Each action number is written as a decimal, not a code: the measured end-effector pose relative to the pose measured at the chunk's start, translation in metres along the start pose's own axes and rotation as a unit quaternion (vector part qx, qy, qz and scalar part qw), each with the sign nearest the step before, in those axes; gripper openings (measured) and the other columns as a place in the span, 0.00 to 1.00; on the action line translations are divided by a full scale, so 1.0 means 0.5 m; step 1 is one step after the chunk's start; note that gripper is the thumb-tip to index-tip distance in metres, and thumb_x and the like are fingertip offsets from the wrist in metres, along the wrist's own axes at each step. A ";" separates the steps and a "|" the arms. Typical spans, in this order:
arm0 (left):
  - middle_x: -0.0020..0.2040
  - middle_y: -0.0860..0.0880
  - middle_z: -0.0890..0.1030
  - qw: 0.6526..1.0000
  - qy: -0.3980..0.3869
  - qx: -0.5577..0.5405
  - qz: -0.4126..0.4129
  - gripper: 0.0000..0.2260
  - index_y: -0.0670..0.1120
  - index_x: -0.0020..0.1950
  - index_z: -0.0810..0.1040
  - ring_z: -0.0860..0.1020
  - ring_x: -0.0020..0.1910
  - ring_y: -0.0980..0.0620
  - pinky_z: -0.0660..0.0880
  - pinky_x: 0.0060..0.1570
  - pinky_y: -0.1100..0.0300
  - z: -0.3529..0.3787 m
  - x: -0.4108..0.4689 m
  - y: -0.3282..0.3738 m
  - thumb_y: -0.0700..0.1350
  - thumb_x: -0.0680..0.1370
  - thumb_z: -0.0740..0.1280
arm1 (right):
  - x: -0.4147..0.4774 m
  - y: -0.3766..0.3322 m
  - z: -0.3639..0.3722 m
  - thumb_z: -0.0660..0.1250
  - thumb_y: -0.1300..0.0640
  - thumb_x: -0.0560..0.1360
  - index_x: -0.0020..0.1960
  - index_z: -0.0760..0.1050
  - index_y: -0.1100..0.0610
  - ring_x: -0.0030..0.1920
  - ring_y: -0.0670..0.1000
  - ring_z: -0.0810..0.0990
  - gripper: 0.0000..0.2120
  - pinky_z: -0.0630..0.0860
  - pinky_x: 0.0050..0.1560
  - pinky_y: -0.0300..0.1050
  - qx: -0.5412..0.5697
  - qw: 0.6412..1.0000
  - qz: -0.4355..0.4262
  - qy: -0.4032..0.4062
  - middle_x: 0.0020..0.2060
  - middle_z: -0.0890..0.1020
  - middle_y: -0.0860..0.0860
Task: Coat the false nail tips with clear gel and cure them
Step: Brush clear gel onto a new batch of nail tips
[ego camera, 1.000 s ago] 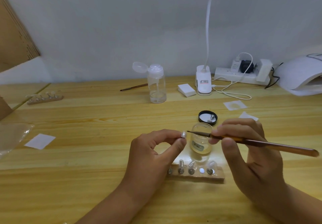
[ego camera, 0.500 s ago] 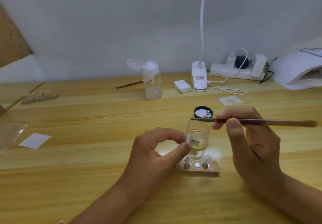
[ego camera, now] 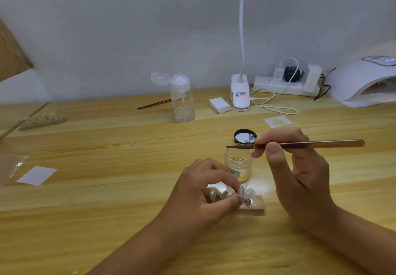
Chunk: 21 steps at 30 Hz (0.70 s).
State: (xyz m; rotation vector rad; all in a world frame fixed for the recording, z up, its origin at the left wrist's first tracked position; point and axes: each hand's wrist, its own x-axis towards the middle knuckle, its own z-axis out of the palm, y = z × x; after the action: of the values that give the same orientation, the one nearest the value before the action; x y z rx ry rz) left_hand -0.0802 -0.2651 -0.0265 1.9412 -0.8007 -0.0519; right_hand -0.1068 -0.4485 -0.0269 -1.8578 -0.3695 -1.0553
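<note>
Far left, on the pale, streaky-grained wooden table (ego camera: 107,189):
- crinkled clear plastic bag (ego camera: 10,166), cut by the frame edge
- flat white paper square (ego camera: 36,175)
- further back, a thin wooden strip (ego camera: 42,122) with small pale nail tips on wire stands; too small to count

Centre back:
- spare brush (ego camera: 154,104) lying flat
- clear cylindrical pump bottle (ego camera: 182,101), flip cap open, a little liquid at the bottom
- white sponge block (ego camera: 220,105)
- white clip lamp (ego camera: 240,95); its head is out of frame

Left hand (ego camera: 205,195): thumb and forefinger pinch one glossy, translucent false nail tip (ego camera: 241,190) just over the near wooden holder block (ego camera: 255,208). The fingers hide the tip's foot, so I cannot tell whether it is seated or lifted. Other tips (ego camera: 212,194) stand on the block, partly hidden by the hand.

Behind the block:
- squat glass gel jar (ego camera: 237,165), open, label blurred
- its round black lid (ego camera: 245,136) upturned, small metal pieces inside

Right hand (ego camera: 300,180): fingers and thumb grip a slim reddish-brown brush (ego camera: 321,144) held level, pointed bristles above the jar's mouth, clear of the rim.

Right back:
- stained white wipe (ego camera: 278,122)
- power strip (ego camera: 285,84) with plugs
- domed white curing lamp (ego camera: 362,82), cropped at the edge
</note>
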 end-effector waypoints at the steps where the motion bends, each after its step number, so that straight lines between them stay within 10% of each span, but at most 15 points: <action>1: 0.47 0.59 0.78 1.000 -0.003 0.006 0.000 0.05 0.56 0.43 0.83 0.77 0.54 0.54 0.72 0.46 0.54 0.000 0.000 0.000 0.52 0.69 0.73 | 0.000 -0.001 0.000 0.59 0.58 0.80 0.49 0.76 0.54 0.45 0.45 0.81 0.07 0.73 0.51 0.34 0.000 1.000 -0.002 -0.002 0.41 0.80 0.53; 21: 0.47 0.60 0.79 0.994 0.000 0.113 0.001 0.05 0.59 0.40 0.82 0.74 0.54 0.59 0.64 0.59 0.60 0.001 0.002 -0.002 0.55 0.66 0.73 | 0.001 -0.007 0.001 0.59 0.57 0.79 0.48 0.75 0.49 0.47 0.54 0.81 0.07 0.73 0.51 0.40 -0.013 1.000 -0.008 -0.009 0.42 0.80 0.50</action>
State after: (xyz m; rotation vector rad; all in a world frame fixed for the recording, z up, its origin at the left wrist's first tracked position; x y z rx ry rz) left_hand -0.0790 -0.2657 -0.0271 2.1527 -0.8388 0.0413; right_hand -0.1083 -0.4464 -0.0247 -1.8910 -0.3824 -1.0593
